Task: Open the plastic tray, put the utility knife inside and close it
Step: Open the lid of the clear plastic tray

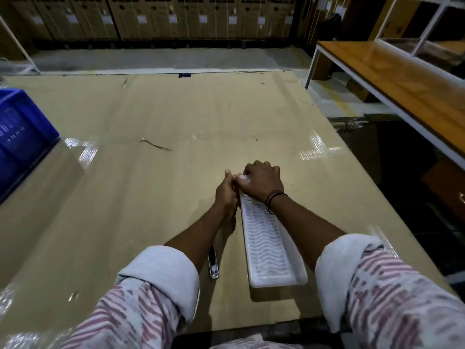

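Work surface: large table (156,117) covered in tan cardboard with glossy tape patches, filling most of the view. Wooden bench (392,79) on a white frame to the right, apart from the table. Row of brown cartons (176,16) along the far wall. Blue plastic crate (20,132) at the left table edge, partly cut off by the frame.

Plastic tray (266,245): long, narrow, translucent white, ribbed wave pattern on top, lying flat on the cardboard right of centre, long axis running away from the viewer. Lid down along the visible length; far end hidden under the hands.

Both forearms extended, patterned sleeves rolled to the elbows. Right hand (261,181) curled knuckles-up over the far end of the tray, fingers wrapped down onto it, dark bands at the wrist. Left hand (226,195) pressed against the tray's far left corner, fingers pinched at the edge and touching the right hand. Exact hold of the left fingers on the rim not clear.

Utility knife (213,263): slim, silver and dark, flat on the cardboard just left of the tray, partly hidden under the left forearm, held by neither hand.
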Motion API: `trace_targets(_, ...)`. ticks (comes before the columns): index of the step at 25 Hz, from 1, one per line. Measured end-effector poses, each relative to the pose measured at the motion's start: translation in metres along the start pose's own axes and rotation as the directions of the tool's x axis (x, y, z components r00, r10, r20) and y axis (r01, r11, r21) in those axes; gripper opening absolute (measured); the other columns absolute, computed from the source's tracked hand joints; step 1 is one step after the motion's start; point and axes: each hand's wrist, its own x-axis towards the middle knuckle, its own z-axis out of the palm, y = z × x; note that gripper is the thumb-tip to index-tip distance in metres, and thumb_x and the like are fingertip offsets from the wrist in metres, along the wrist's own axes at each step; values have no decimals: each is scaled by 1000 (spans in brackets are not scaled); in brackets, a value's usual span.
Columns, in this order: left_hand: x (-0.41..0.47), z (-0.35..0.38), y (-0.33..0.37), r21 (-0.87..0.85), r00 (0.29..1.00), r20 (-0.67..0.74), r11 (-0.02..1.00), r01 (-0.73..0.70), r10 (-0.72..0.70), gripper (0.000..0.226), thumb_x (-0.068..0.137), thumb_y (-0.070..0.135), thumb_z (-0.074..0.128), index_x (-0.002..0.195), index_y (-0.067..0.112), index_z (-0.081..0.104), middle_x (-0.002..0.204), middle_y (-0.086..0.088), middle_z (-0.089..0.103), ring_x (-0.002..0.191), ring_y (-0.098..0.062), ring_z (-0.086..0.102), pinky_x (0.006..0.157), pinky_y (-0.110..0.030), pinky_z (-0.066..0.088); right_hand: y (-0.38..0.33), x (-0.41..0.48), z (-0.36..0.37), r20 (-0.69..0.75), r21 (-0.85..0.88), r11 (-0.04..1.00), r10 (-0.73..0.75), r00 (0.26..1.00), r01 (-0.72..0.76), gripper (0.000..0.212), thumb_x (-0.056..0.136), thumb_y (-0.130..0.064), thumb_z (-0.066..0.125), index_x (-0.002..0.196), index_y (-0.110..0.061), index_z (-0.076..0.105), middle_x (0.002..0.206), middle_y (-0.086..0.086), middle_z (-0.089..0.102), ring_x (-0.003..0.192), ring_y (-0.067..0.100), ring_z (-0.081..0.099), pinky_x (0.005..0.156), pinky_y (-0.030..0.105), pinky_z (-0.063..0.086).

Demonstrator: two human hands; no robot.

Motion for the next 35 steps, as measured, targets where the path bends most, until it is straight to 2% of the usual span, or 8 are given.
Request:
trace_targets(3,-1,-6,4,-46,999,45,998,33,-31,66,107,52,26,107,3,69,95,-10,77,87,-18,74,69,-26,60,-10,2,3,1,53,999,9,1000,-9,38,84,-57,53,95,-25,70,102,1,65,107,27,55,92,44,36)
trace_targets(12,3,-10,0,-2,999,40,1000,25,-25,67,106,54,32,120,-1,70,124,-24,71,103,-29,72,77,-33,59,-16,-2,4,-64,96,995,10,998,-4,31,81,-49,56,87,-22,71,96,-3,64,98,23,54,87,40,37)
trace_targets(16,1,-8,4,31,999,45,999,23,-25,68,108,48,32,133,-9,61,126,-29,66,88,-34,69,49,-21,55,-20,1,5,-67,135,991,31,997,-21,30,80,-51,59,79,-22,67,89,-5,61,93,21,52,83,37,34)
trace_targets(19,0,-7,4,27,999,45,999,19,-20,62,110,39,33,136,-11,58,133,-38,56,86,-46,70,44,-17,52,-19,3,8,-77,135,990,39,996,-28,29,80,-50,60,78,-23,69,88,-6,63,93,21,54,82,36,34)
trace_targets(22,-1,-9,3,7,998,60,1000,21,-22,61,110,40,33,139,-9,56,131,-32,64,78,-19,70,62,-21,60,-19,6,7,-95,173,983,78,992,-60,26,79,-46,60,76,-23,72,88,-5,66,94,21,57,83,36,36)
trace_targets(25,0,-10,3,24,997,63,999,31,-32,60,110,39,32,140,-6,56,113,-16,72,93,-20,71,77,-27,60,-20,8,8,-102,204,976,97,990,-75,23,78,-42,61,75,-22,73,88,-5,67,93,21,57,83,37,36)
trace_targets(30,2,-6,-2,48,998,55,999,0,-3,54,111,36,32,137,-4,59,135,-26,65,120,-34,65,103,-43,54,-18,10,9,-108,258,962,118,987,-86,22,78,-40,64,71,-20,70,83,-5,65,88,19,58,82,35,36)
trace_targets(35,4,-7,-5,86,999,34,996,-34,31,55,111,37,31,135,-3,61,131,-26,67,102,-27,69,93,-39,57,-19,11,11,-111,236,968,112,987,-83,22,77,-41,65,70,-20,69,82,-6,64,87,19,57,83,37,38)
